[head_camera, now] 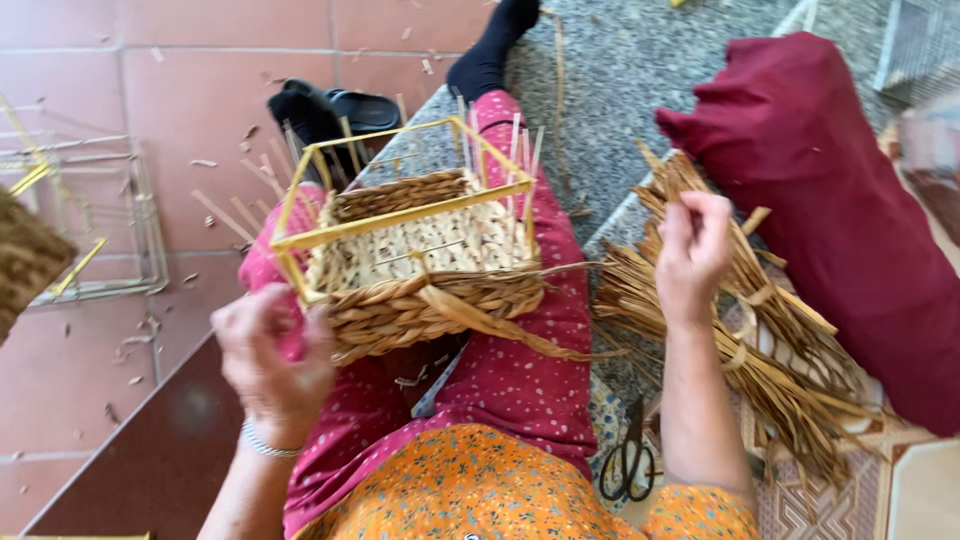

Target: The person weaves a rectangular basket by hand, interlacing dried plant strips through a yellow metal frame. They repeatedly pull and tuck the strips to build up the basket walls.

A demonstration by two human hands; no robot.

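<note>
With the left hand (272, 358) clamped on the half-woven straw basket on its yellow wire frame (415, 250), the right hand (692, 250) (fingers pinching loosely) should draw one strand from the bundle of dried straw (760, 330) beneath it.

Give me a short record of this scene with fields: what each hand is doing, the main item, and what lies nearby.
Left hand: grips the near corner of the half-woven basket
Right hand: reaches into the bundle of dried straw
Basket: woven part-way up a yellow wire frame, resting on the lap
Nearby: scissors by the right forearm; dark red cushion beyond the straw
</note>
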